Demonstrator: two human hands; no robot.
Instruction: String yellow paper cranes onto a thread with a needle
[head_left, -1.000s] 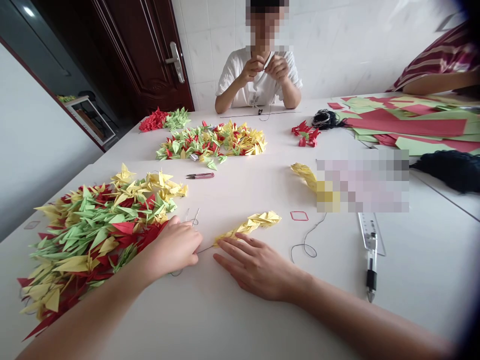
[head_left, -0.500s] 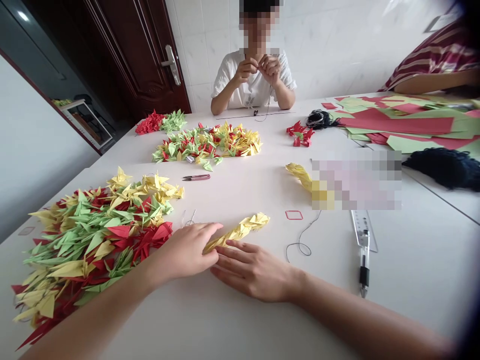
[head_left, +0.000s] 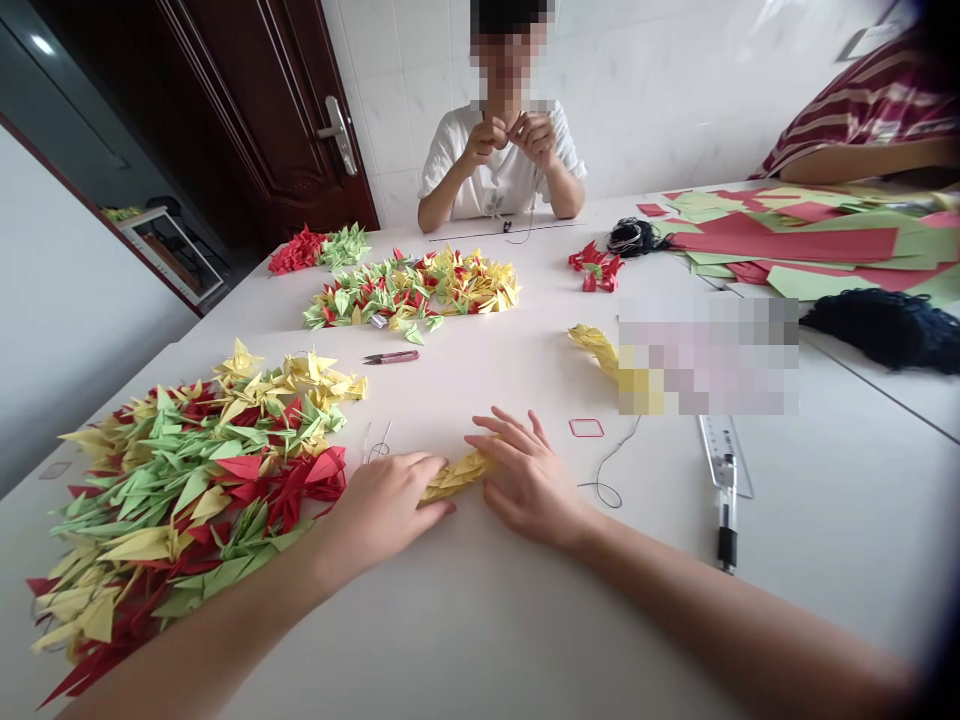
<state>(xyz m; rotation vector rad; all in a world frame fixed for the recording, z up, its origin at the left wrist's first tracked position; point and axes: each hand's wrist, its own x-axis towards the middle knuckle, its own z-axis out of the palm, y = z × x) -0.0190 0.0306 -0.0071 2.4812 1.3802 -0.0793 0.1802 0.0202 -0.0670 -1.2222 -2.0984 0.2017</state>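
Observation:
A string of yellow paper cranes [head_left: 459, 476] lies on the table between my hands. My left hand [head_left: 390, 507] is closed round its left end, thumb on the near side. At the right end, my right hand [head_left: 534, 478] straddles the string, fingers over the far side and thumb on the near side, hiding that end. Just left of my left hand is a heaped pile of red, green and yellow paper cranes [head_left: 187, 490]. A needle and thread [head_left: 379, 448] lie behind my left hand.
Thread snips [head_left: 391, 357] lie ahead, before another crane pile [head_left: 412, 290]. To the right are a second yellow string [head_left: 596, 345], a ruler [head_left: 739, 465], a pen [head_left: 727, 515], dark thread [head_left: 885, 328] and coloured paper [head_left: 787, 245]. A person [head_left: 499, 160] sits opposite, handling thread.
My right hand has moved away from me, from the string's near side to its right end. My left hand stays at the left end, and the string has turned slightly flatter.

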